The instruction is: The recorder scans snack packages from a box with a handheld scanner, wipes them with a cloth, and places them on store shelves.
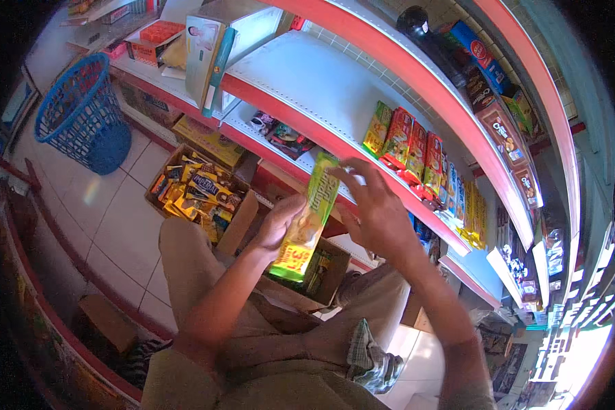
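left hand (279,222): clamped on long green-and-yellow packet (310,217) | right hand (376,208): thumb and fingers apart by packet's top end, contact unclear | packet: aslant above open cardboard box (340,280), near red-edged shelf (307,75)

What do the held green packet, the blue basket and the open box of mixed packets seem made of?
Packet: probably plastic film, perhaps glossy, given its flat end seal.
Basket: likely moulded plastic, slightly shiny, from its even openwork.
Box: apparently cardboard, matte brown, given its folded flap.
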`<state>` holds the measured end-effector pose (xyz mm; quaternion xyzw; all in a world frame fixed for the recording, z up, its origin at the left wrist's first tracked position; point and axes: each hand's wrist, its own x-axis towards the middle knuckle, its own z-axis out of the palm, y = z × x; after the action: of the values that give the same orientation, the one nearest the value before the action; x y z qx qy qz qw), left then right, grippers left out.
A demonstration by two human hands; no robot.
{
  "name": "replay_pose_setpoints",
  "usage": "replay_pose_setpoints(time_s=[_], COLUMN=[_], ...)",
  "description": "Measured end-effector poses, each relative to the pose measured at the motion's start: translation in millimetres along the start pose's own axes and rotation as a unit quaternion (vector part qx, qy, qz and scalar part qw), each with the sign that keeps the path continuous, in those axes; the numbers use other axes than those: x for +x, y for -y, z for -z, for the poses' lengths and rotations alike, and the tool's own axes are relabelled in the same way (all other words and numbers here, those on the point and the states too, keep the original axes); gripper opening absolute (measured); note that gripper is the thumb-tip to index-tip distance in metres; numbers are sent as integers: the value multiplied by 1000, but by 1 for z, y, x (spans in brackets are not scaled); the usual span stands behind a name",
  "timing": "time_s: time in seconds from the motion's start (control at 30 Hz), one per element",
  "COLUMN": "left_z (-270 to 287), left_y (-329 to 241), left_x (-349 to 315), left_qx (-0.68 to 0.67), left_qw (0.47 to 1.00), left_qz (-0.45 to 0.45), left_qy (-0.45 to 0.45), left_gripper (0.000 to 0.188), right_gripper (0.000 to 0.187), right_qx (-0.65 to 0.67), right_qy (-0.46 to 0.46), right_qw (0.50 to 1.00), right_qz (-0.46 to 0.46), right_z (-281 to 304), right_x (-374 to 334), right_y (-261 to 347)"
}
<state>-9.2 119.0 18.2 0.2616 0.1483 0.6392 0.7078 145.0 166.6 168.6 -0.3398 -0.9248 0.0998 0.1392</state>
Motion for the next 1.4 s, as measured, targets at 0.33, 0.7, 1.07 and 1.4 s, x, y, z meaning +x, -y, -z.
replay_pose_setpoints(time_s=[0.33,0.7,1.07,1.4], left_z=[2,14,15,27], left_y=[25,14,15,-22], left_x=[5,8,15,-6], left_qx=[-23,113,200,835], left_qw=[996,983,965,548], left_qz=[-1,125,156,43], left_qy=[-85,-78,-66,2], left_gripper=[34,48,41,45], right_gripper=[70,45,68,31], right_qx=[32,-61,-308,9], right_qy=[-72,-233,-75,-37], right_qw=[996,968,918,999], right_qz=[-41,-63,-237,11], right_z=[-92,-42,-96,-199], right_x=[-75,76,103,-56], right_y=[17,-98,-120,-65])
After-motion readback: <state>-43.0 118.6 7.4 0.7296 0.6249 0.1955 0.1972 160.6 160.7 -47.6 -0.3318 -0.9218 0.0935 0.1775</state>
